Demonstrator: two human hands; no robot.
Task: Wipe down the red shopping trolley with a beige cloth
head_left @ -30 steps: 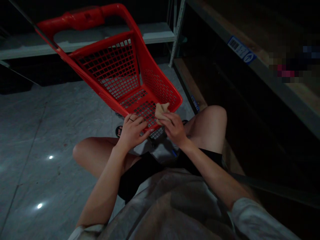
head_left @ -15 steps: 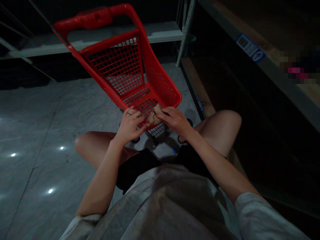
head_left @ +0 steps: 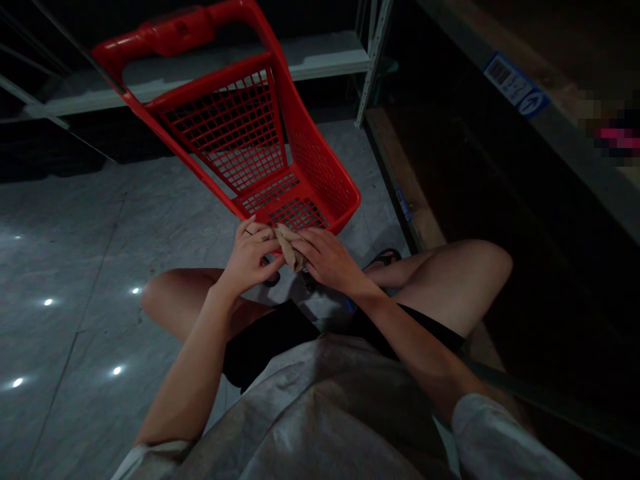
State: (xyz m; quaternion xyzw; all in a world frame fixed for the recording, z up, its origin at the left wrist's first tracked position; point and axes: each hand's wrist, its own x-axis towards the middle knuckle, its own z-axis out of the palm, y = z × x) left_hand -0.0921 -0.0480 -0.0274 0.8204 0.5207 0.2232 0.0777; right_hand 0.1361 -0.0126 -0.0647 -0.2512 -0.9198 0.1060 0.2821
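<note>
Presently, both hands meet just before the low near edge of the red cart basket point(head_left: 345, 212), over the pale tiled floor point(head_left: 75, 233).

Item: a small tan cloth piece point(head_left: 289, 243), crumpled and partly rolled. It is held between the two hands and clear of the floor. Whether it touches the basket's near rim cannot be told.

Left hand point(head_left: 253, 257): fingers curled in, with the fingertips closed on the left end of the cloth piece. A thin ring shows on one finger.

Right hand point(head_left: 325, 257): fingers half folded and laid over the right end, thumb tucked beneath, gripping it.

Handling, as a judgement: the piece looks light, soft and limp, with no stiffness of its own. It would sag or unroll if held by one corner. It is not fragile and not slippery. The soundest hold is a pinch at each end or a full fist round the bundled middle.

Surroundings: the basket is tilted, its handle point(head_left: 175, 33) at the far top. A metal shelf rack point(head_left: 560, 140) with a blue label point(head_left: 516, 84) runs along the right side. The person's bare knees flank the hands.
</note>
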